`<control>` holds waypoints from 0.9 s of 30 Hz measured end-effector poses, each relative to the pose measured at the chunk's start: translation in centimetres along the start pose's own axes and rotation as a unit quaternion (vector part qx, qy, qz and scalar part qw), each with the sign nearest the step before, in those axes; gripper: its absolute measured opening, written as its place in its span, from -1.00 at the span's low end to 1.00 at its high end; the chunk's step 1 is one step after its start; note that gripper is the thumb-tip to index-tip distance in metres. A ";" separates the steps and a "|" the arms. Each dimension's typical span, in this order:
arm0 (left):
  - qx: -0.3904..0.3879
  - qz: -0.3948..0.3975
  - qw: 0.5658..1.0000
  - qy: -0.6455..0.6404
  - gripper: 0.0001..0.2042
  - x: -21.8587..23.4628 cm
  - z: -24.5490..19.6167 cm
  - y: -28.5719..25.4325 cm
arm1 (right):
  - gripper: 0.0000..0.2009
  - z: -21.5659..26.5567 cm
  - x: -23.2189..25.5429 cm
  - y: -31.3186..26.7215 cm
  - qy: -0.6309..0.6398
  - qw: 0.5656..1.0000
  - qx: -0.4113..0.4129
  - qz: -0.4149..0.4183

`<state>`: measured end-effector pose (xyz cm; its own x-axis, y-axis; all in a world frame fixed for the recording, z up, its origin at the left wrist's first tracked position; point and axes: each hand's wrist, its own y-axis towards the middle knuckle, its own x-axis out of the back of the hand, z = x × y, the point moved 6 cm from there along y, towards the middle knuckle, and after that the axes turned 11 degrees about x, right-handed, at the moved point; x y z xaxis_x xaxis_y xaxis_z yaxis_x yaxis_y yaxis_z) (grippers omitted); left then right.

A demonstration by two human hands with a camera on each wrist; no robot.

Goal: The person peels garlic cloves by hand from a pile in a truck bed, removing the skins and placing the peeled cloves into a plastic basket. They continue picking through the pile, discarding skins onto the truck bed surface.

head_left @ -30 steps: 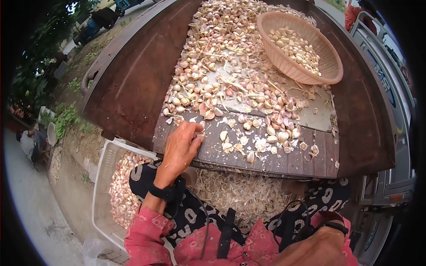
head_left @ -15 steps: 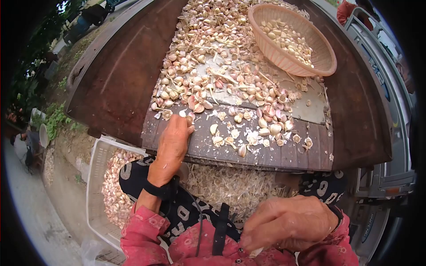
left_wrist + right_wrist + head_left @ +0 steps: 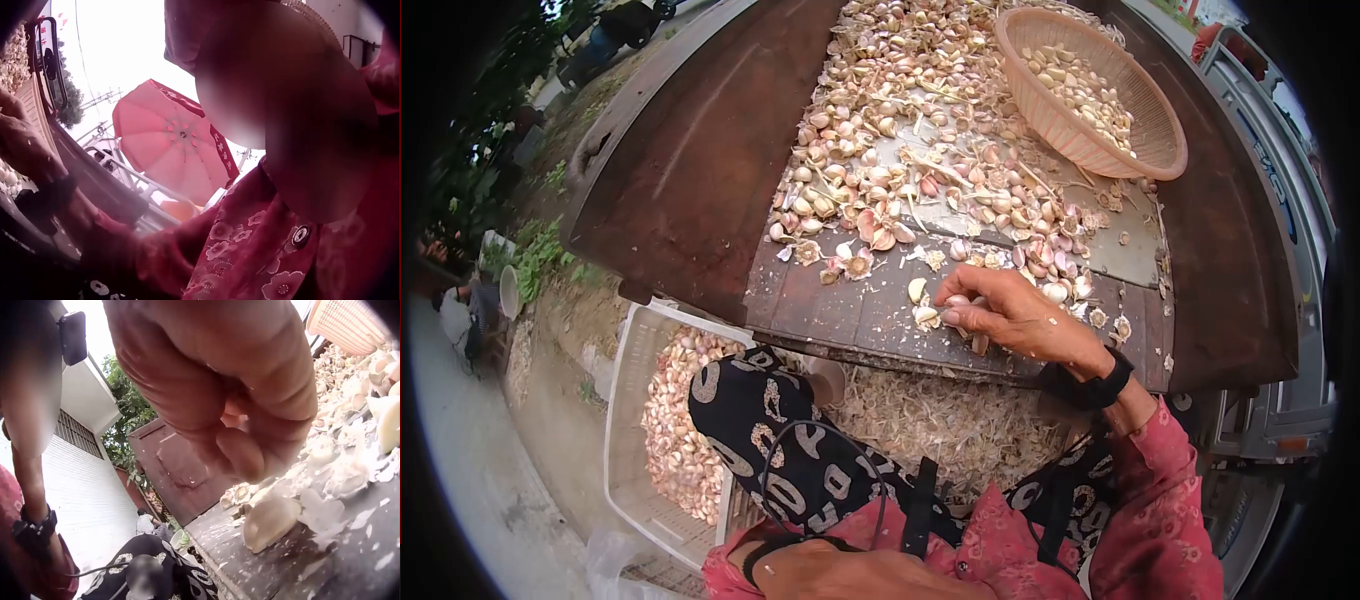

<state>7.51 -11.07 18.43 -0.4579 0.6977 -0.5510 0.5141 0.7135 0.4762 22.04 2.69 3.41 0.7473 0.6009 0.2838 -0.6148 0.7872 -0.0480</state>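
My right hand (image 3: pixel 1025 318) is over the front of the dark board, its fingertips pinching a pale garlic clove (image 3: pixel 960 300). In the right wrist view its curled fingers (image 3: pixel 240 453) hang close over a cream clove (image 3: pixel 272 524) and white skin flakes. A peeled-looking clove (image 3: pixel 917 290) lies just left of the fingertips in the head view. My left hand (image 3: pixel 850 574) is drawn back low at the chest, only its back in sight; its fingers are hidden, so I cannot tell what they hold. Unpeeled garlic cloves (image 3: pixel 870 130) cover the board further back.
A pink woven basket (image 3: pixel 1090 165) of peeled cloves stands at the back right. Rusty metal side walls (image 3: pixel 690 140) flank the board. Below left is a white crate (image 3: pixel 622 420) of cloves. Papery skins (image 3: pixel 940 420) heap between the knees. A grey vehicle (image 3: pixel 1280 320) stands right.
My left hand has left the cloves at the board's front left and come back to the chest. My right hand has moved from the lap out over the board's front.
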 end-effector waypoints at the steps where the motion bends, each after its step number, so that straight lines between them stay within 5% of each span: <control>1: -0.021 0.013 1.000 -0.018 -0.91 -0.3 -0.2 0.2 | -0.81 1.3 -0.2 0.8 -0.111 0.991 0.067 0.011; 2: -0.041 0.026 0.998 -0.036 -0.92 -0.7 -0.5 0.3 | -0.81 0.7 -0.5 1.2 -0.107 0.992 0.070 0.014; 4: -0.079 0.051 0.993 -0.070 -0.91 -1.3 -1.2 0.3 | -0.83 1.3 -1.3 1.9 -0.265 0.938 0.224 0.003; 9: -0.156 0.029 0.982 -0.106 -0.88 -1.5 -1.4 -1.3 | -0.87 0.7 -2.3 2.4 -0.298 0.944 0.135 0.053; 12: -0.118 0.113 0.984 -0.067 -0.92 -1.3 -1.8 -0.6 | -0.87 0.4 -2.0 2.0 -0.295 0.939 0.174 0.003; 16: -0.003 -0.085 0.996 0.019 -0.91 4.8 -0.8 -1.2 | -0.85 1.7 -0.7 0.1 -0.170 0.981 0.093 -0.023; 19: 0.085 -0.260 0.957 -0.097 -0.75 11.5 0.7 -2.2 | -0.78 4.5 -1.5 -3.3 0.100 0.993 -0.015 -0.053; 21: 0.108 -0.281 0.948 -0.106 -0.74 14.0 1.9 -1.8 | -0.74 10.2 -2.8 -5.6 0.146 0.987 0.053 -0.034; 23: 0.181 -0.353 0.916 -0.057 -0.73 15.6 3.5 -1.8 | -0.79 16.1 -3.8 -7.6 0.167 0.931 0.324 0.015; 27: 0.253 -0.351 0.899 -0.071 -0.74 16.7 7.3 -1.8 | -0.81 20.6 -4.4 -10.9 0.223 0.867 0.438 0.082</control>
<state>4.19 -1.16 3.38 -0.7202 0.0455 -0.6923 0.4140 0.8289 -0.3762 20.26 -11.43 22.40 0.5344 0.8426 -0.0668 -0.5321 0.3968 0.7479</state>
